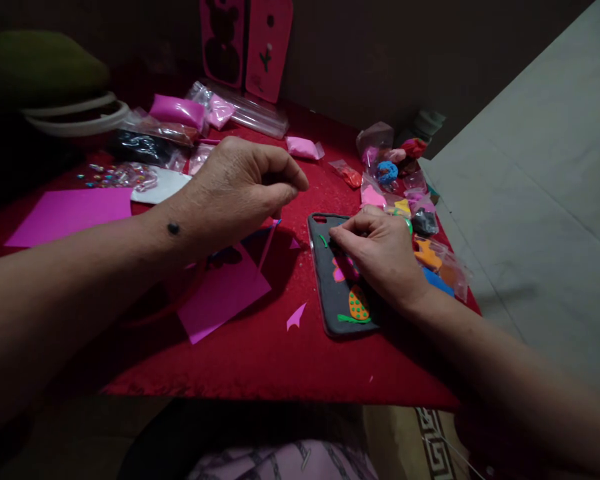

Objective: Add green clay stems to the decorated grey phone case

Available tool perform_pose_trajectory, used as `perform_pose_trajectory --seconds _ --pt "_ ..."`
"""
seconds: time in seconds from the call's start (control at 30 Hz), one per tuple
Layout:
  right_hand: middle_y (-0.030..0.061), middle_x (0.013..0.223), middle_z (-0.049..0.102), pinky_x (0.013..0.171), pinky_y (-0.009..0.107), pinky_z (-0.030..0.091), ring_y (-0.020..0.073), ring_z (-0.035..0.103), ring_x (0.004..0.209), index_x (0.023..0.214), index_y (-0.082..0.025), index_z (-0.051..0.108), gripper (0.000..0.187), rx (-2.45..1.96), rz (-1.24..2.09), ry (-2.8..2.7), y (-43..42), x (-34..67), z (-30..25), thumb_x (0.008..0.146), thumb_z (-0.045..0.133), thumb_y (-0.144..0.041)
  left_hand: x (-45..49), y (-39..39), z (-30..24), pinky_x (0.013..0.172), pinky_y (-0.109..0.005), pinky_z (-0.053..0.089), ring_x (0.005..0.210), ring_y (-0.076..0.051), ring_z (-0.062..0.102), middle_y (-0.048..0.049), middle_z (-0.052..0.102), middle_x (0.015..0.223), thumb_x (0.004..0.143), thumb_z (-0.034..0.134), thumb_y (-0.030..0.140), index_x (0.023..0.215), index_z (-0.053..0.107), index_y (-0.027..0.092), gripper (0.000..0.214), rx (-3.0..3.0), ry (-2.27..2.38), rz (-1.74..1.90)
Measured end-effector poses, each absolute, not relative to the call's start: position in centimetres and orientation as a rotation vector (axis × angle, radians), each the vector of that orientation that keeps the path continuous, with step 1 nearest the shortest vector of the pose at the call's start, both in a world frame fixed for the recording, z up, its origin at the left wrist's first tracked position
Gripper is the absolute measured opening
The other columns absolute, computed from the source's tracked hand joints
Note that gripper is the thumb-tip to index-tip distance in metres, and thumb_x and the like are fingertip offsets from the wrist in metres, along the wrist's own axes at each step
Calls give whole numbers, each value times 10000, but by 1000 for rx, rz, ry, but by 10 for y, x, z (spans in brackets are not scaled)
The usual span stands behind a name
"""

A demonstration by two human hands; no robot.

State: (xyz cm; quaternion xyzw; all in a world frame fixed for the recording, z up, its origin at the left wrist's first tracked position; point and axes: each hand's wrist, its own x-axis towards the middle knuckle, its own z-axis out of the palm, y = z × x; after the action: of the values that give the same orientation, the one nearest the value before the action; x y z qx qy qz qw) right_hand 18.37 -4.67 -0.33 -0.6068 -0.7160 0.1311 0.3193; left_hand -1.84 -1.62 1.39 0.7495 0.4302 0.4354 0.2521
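Observation:
A dark grey phone case (333, 293) lies on the red cloth, partly covered by my right hand (383, 257). My right fingers are pinched together at its upper part; whatever they hold is hidden. On the case are a thin green strip (323, 241), a pink shape (339, 270) half under the hand, and an orange oval piece with green dots (359, 303) above a green leaf-like strip (353, 319). To the left, my left hand (253, 177) hovers over the cloth, thumb and forefinger closed together. Anything between those fingertips is too small to make out.
Pink sheets (225, 300) and pink scraps (295, 316) lie on the red-covered table (260, 367). Bags of coloured clay (177, 112) stand at the back left, more bags (373, 196) along the right edge. Two pink cards (270, 50) lean against the wall.

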Motion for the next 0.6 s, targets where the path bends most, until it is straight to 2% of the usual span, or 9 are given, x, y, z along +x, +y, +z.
perform_pose_trajectory --seconds 0.27,0.6 --pt "7 634 570 656 323 376 152 523 637 596 -158 685 207 -1557 276 -1886 -47 184 -7 798 681 -115 -18 -15 11 474 -89 359 458 6 476 110 592 516 746 578 66 805 764 142 209 2021 1102 1232" --pt "14 661 578 665 331 395 161 540 669 620 -155 707 174 -1504 303 -1886 -48 183 -10 785 710 -103 -18 -14 12 464 -104 359 437 7 462 114 596 527 776 587 83 812 759 144 186 2052 1099 1230"
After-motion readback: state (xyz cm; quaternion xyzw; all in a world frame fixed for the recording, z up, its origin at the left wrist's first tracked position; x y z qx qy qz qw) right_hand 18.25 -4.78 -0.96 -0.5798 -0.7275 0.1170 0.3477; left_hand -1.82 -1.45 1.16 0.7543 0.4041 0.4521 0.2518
